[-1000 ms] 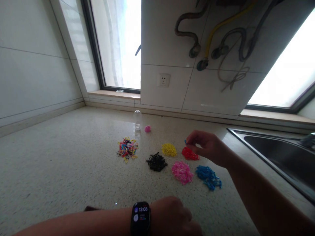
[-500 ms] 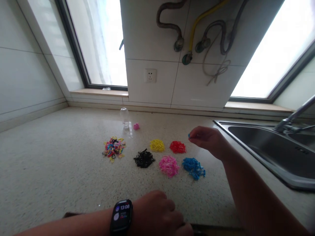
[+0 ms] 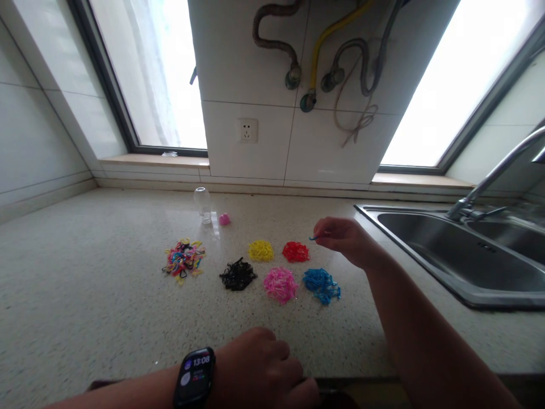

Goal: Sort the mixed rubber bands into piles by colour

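Note:
My right hand [image 3: 339, 237] pinches a small blue rubber band [image 3: 313, 238] above the counter, just right of the red rubber band pile [image 3: 295, 251]. Below it lies a blue rubber band pile [image 3: 322, 285]. Beside that are a pink pile [image 3: 280, 284], a black pile [image 3: 238, 275] and a yellow pile [image 3: 261, 250]. A mixed-colour pile [image 3: 184, 259] lies apart on the left. My left hand [image 3: 264, 366], a watch [image 3: 195, 375] on its wrist, rests at the counter's front edge with curled fingers; I see nothing in it.
A clear bottle [image 3: 202, 205] stands upside down at the back of the counter [image 3: 106, 307], beside a pink cap [image 3: 224, 219]. On the right is a steel sink [image 3: 426, 244] with a faucet [image 3: 481, 190]. Hoses [image 3: 315, 57] and a socket [image 3: 247, 130] are on the wall.
The camera view has turned slightly right, so everything sits further left. The blue rubber band now sticks out more from my right fingertips. My left hand stays at the edge.

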Tool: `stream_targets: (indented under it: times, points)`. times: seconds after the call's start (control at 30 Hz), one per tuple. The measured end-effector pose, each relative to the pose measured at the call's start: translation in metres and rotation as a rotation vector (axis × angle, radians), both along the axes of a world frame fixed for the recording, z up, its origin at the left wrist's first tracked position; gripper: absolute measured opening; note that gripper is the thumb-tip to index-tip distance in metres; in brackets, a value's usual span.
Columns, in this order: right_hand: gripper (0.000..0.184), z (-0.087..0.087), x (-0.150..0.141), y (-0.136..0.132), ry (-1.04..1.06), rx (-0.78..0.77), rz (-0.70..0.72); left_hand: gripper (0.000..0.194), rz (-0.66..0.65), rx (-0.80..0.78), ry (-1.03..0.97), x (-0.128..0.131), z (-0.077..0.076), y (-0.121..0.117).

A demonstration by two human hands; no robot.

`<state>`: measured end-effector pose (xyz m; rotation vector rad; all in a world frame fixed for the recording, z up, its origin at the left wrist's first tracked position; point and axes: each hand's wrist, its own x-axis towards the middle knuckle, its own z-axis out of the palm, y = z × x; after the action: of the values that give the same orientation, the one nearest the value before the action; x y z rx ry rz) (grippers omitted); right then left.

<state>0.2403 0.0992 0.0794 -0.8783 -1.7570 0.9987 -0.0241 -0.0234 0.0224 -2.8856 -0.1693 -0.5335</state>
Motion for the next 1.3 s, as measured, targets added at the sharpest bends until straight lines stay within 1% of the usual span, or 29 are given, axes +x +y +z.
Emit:
stream_targets:
  times: [0.17, 0.43, 0.6, 0.87, 1.3]
  points:
    - [0.017, 0.0003, 0.0009, 0.0001, -0.008, -0.009, -0.015, 0.013, -0.003, 0.012, -0.015, 0.0003, 0.0001, -0.0003]
    - [0.015, 0.0008, 0.0, -0.0004, -0.015, -0.03, 0.028, 0.013, 0.014, 0.015, -0.012, 0.001, -0.0026, -0.0017]
    - [0.017, 0.0034, -0.0025, -0.0035, -0.025, -0.024, 0.038, 0.013, 0.004, -0.003, 0.019, 0.0009, -0.0008, -0.0013]
    - [0.016, 0.0036, -0.0052, -0.0047, -0.038, -0.036, 0.062, 0.014, 0.027, 0.017, 0.004, 0.0006, -0.0008, -0.0025]
    - [0.018, 0.0042, -0.0088, -0.005, -0.02, -0.068, 0.076, 0.014, 0.021, -0.021, 0.034, 0.001, 0.006, -0.0031]
